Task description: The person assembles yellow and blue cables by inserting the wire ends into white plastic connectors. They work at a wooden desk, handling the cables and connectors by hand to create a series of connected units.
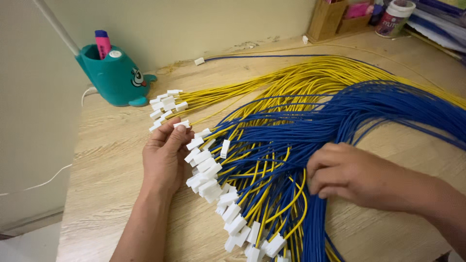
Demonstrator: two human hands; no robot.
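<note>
Pale wooden desk (111, 160) runs up to a cream wall, with a teal whale-shaped pen holder (114, 75) at the far left and a wooden organiser (335, 17) at the far right. Across the desk fans a big spread of blue wires (369, 111) and yellow wires (301, 77), each ending in a small white connector (208, 167); the ends lie in a rough line along the left, probably so they can be picked off one at a time. On that side the left hand (165, 157) has its fingertips pinched together on one white connector at the far end of that line. Near the middle, the right hand (347, 177) rests on the blue wires with fingers curled and close together, seemingly pinning the bundle flat so it stays put.
</note>
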